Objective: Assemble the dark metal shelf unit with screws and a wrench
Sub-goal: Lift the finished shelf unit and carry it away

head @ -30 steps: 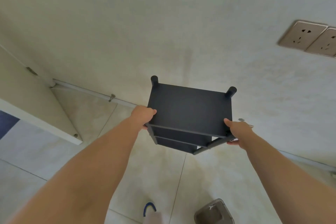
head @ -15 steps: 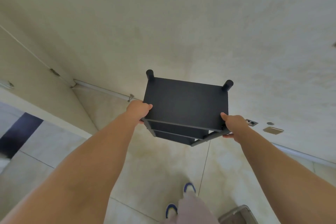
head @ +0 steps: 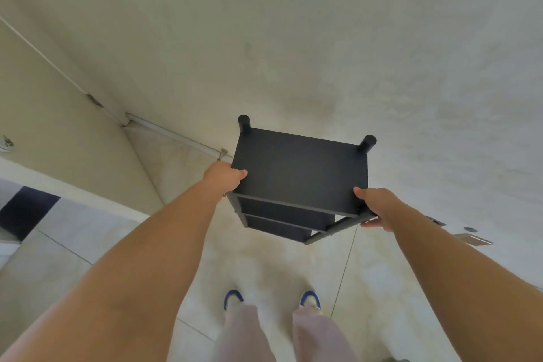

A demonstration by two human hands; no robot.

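Item: dark metal shelf unit (head: 299, 173), three tiers, fully framed, upright. Location: out in front of the person at arm's length, close to the pale wall (head: 323, 38) behind it, above the tiled floor (head: 264, 267); whether its feet touch the floor cannot be told, as the lower tiers hide them. Two round post tops (head: 243, 120) stand proud of the far corners.

Left hand (head: 224, 178): clasps the top tier's left edge, thumb over the panel, fingers out of sight beneath.

Right hand (head: 379, 209): clasps the near right corner, thumb on top, fingers curled under the side rail (head: 338, 225). Gripping opposite sides likely keeps the unit level and square while it is carried or set against the wall.

Status: assembly looks complete; positioning appears to be the step in hand.

Surroundings: blue-toed shoes (head: 233, 298) planted just behind the unit; small metal pieces (head: 473, 239) on the floor to the right, near the wall's foot; no wrench identifiable.
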